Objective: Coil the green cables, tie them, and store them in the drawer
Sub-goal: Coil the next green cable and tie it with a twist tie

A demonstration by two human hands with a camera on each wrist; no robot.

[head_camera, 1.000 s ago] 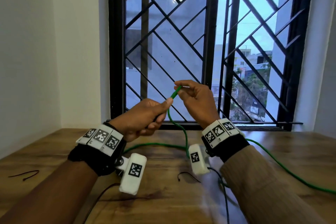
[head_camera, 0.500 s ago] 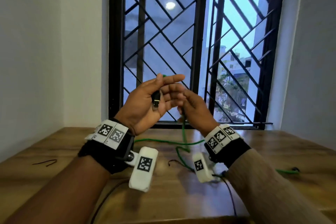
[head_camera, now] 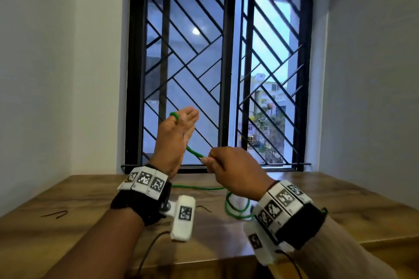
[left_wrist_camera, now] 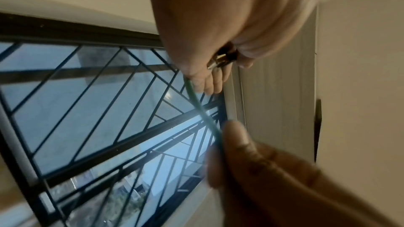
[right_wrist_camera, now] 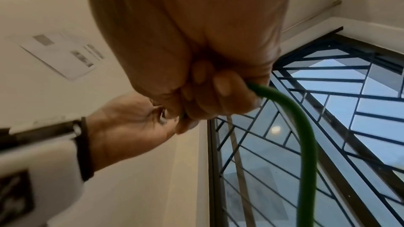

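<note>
So this is right at the start of the coiling step, I'd say: the left hand (head_camera: 173, 142) is raised in the middle of the head view with its fingers pointing up and mostly straight, and the green cable (head_camera: 195, 153) loops over the top between thumb and fingers, like the hand is being used as a spool. In the left wrist view you can see a metal connector plug (left_wrist_camera: 220, 60) tucked against the palm under the thumb, so that hand is pinning the cable's end while the rest gets wrapped. The right hand (head_camera: 235, 171), just right of centre, is clenched round the cable, pinching it near the fingertips, and a short taut stretch runs up and left from it to the left hand. The cable itself is thin, bright green, smooth and pretty floppy; most of it lies in loose loops on the wooden table (head_camera: 340, 206) below the right wrist, so hardly any is wound yet. Next move, I reckon, is bringing the right hand round the left palm again and again, keeping light tension so the loops stay even. A couple of dark twist ties (head_camera: 55, 214) sit on the table at lower left, probably for tying. No drawer in sight.
</note>
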